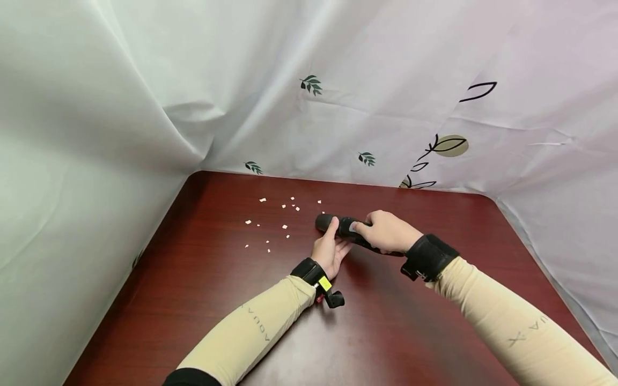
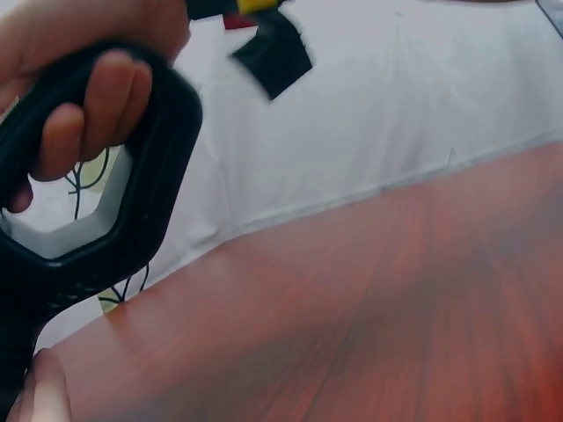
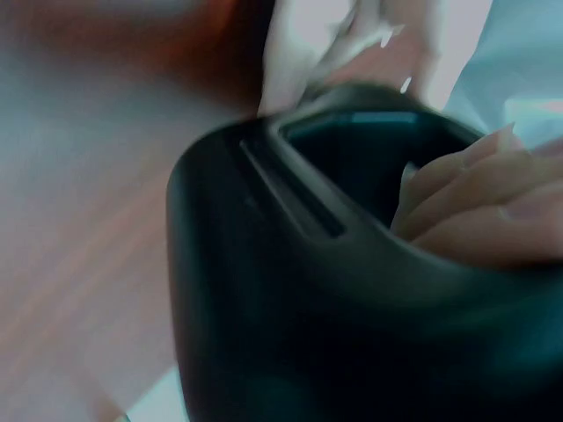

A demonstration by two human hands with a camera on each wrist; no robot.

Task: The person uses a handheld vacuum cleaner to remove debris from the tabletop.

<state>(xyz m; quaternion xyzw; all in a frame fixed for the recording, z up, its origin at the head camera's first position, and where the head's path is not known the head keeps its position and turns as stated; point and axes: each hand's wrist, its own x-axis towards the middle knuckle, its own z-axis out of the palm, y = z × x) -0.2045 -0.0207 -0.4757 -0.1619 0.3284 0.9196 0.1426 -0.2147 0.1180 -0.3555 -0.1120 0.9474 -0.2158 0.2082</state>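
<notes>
A black handheld vacuum cleaner [image 1: 323, 221] is held above the table, its body slanting from upper left to lower right in the head view. My right hand [image 1: 388, 231] grips its loop handle [image 2: 163, 176], the fingers curled through the opening with the thumb on top. Near the front end, my left hand [image 1: 329, 253] holds the body, thumb over the upper side and fingers underneath. In the right wrist view, the dark casing [image 3: 264, 290] fills the middle and blurs toward the bottom. Left of the front end, several small white paper scraps [image 1: 285, 227] lie scattered.
The dark red wooden table [image 1: 203, 268] has rounded far corners. White curtain sheets [image 1: 270, 80] with leaf prints hang behind it and along both sides. Each wrist carries a black strap [image 1: 429, 256].
</notes>
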